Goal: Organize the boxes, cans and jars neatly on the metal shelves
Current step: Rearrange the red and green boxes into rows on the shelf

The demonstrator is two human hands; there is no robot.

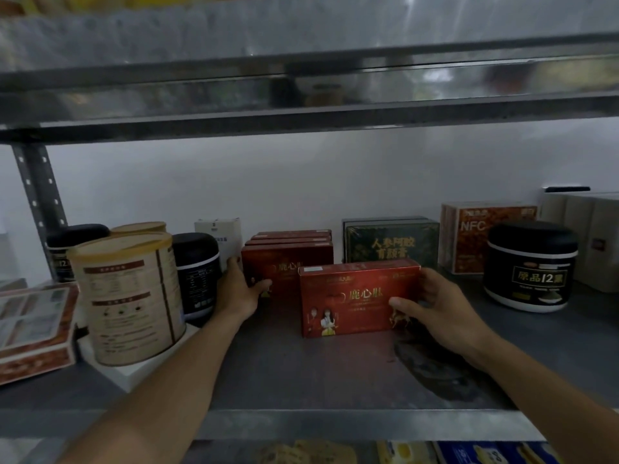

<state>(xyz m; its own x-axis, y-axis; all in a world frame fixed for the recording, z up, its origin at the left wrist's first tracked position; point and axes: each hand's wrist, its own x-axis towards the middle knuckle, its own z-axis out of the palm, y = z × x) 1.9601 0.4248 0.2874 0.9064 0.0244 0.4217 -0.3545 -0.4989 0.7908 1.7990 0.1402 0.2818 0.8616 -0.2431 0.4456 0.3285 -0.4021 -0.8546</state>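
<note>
Red card with gold print: a red box stands upright at the middle of the metal shelf, in front of and a little right of a red row of like boxes. Their count is hard to read, since only top edges show behind the first. The right hand has its grip on the box's right end, thumb on the front face, fingers mostly hidden behind; whether the bottom edge touches the shelf cannot be told. The left hand grips the row's left end, thumb over the front, fingertips round the side, covering that corner. At left a tan can hides most of another can and part of a black jar; a white box peeps out behind. At right stand a green box, an NFC box and a second jar that covers the NFC box's lower right corner. The upper shelf is blurred; packets below are cut off.
</note>
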